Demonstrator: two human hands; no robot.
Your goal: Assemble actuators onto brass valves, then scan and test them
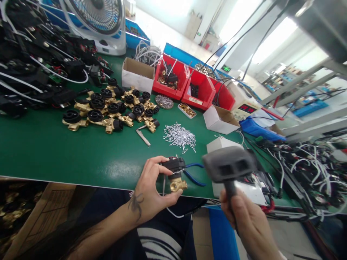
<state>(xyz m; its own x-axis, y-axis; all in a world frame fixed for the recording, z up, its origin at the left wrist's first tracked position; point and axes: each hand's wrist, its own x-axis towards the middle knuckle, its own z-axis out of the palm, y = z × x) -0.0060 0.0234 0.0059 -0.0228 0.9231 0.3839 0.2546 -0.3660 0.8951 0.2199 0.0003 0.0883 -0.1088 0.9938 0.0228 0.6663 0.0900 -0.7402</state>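
My left hand [151,184] grips a brass valve [177,183] with a black housing [173,164] fixed on top, near the table's front edge. Fingers rest on the housing while the thumb presses the brass from below. A white cable hangs from the assembly toward my lap. Blue-handled pliers [193,173] lie just to its right. My right hand [245,218] is wrapped round the handle of a dark grey, mallet-shaped tool [229,164], raised and blurred, with two square recesses in its head. Beyond the valve lies a pile of small metal clips [180,136].
Several brass valves with black caps [110,108] stand at the left, near a bent tool [143,136]. Red bins [199,94], white boxes [221,121] and a fan [97,21] line the back. Black parts and cables [306,173] crowd the right.
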